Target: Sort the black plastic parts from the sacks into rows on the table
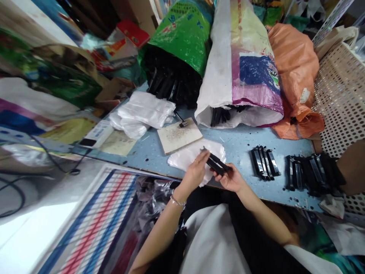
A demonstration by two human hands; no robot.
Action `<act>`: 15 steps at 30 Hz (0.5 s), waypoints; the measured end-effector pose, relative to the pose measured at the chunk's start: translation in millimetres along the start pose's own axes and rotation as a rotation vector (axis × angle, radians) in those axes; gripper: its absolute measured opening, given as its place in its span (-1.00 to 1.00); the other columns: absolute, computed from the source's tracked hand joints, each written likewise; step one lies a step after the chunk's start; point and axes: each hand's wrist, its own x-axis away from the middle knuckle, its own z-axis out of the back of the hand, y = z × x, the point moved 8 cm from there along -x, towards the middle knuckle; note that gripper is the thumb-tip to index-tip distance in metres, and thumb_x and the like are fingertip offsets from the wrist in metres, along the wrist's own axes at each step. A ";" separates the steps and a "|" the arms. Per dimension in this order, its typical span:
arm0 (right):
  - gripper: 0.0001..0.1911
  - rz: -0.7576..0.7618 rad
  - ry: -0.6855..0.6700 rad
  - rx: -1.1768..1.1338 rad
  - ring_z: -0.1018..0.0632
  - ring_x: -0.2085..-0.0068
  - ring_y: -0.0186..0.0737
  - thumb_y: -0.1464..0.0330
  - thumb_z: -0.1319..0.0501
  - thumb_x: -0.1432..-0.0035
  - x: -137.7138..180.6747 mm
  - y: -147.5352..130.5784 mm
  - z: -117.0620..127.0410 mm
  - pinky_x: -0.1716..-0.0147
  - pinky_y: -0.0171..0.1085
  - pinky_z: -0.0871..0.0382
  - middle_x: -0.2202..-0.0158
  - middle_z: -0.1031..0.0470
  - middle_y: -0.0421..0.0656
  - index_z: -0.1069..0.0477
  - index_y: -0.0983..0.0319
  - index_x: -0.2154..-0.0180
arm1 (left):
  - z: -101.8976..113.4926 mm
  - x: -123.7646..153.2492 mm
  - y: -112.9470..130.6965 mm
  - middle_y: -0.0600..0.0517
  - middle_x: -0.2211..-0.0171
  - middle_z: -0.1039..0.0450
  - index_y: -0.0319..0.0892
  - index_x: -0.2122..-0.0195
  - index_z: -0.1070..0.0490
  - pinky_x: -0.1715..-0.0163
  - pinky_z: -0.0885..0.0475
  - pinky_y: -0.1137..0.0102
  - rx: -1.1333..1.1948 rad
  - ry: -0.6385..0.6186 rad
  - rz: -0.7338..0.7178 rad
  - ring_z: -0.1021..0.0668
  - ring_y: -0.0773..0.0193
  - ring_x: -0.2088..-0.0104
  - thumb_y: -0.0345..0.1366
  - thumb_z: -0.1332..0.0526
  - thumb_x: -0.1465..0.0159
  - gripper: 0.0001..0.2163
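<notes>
My left hand (196, 171) and my right hand (232, 179) meet over the near edge of a blue table (236, 146). Both are closed on a small bundle of black plastic strips (217, 164), the right hand gripping it from below and the left pinching its far end. Under the hands lies a thin white plastic bag (188, 156). A bracelet is on my left wrist.
Two groups of black strips (264, 163) (312, 173) lie on the table to the right. Behind stand a green sack (179, 49) and a white-pink sack (242, 64), both holding black strips, and an orange bag (296, 68). A flat beige board (179, 135) and white bags (144, 112) lie left.
</notes>
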 end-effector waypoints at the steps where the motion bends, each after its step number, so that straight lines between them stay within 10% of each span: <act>1: -0.61 0.077 0.042 0.040 -0.53 0.41 -0.34 0.16 -0.26 -0.11 -8.1 -4.3 0.4 0.52 -0.43 -0.47 0.31 -0.59 -0.08 -0.45 0.34 0.15 | -1.8 3.7 14.0 -0.18 -0.31 -0.26 -0.13 -0.37 -0.13 -0.27 -0.37 0.13 0.039 -0.038 -0.053 -0.34 0.12 -0.31 -0.55 0.04 -0.33 -0.43; 5: -0.74 0.323 0.185 0.239 -0.56 0.35 -0.35 0.38 -0.40 0.01 -17.6 -12.4 -0.4 0.40 -0.45 -0.49 0.32 -0.61 -0.19 -0.50 0.25 0.22 | 5.0 17.0 40.7 -0.14 -0.29 -0.28 -0.06 -0.37 -0.13 -0.28 -0.36 0.17 0.140 -0.065 -0.063 -0.36 0.16 -0.30 -0.52 0.03 -0.37 -0.46; 11: -0.68 0.278 0.100 0.057 -0.60 0.37 -0.28 0.19 -0.28 -0.14 2.2 -12.3 -3.7 0.50 -0.43 -0.47 0.25 -0.64 -0.02 -0.49 0.31 0.19 | 22.3 28.3 10.5 -0.19 -0.26 -0.29 -0.14 -0.03 -0.45 -0.07 -0.53 0.20 -0.101 0.080 0.073 -0.52 0.11 -0.13 -0.56 0.00 -0.33 -0.64; 15: -0.67 0.262 0.103 0.092 -0.61 0.36 -0.24 0.21 -0.27 -0.15 5.0 -15.4 -5.2 0.48 -0.39 -0.49 0.24 -0.63 0.02 -0.47 0.32 0.16 | 13.4 23.9 11.2 -0.24 -0.35 -0.19 -0.22 -0.31 -0.21 -0.21 -0.43 0.16 -0.268 0.022 0.037 -0.38 0.04 -0.29 -0.62 0.05 -0.28 -0.44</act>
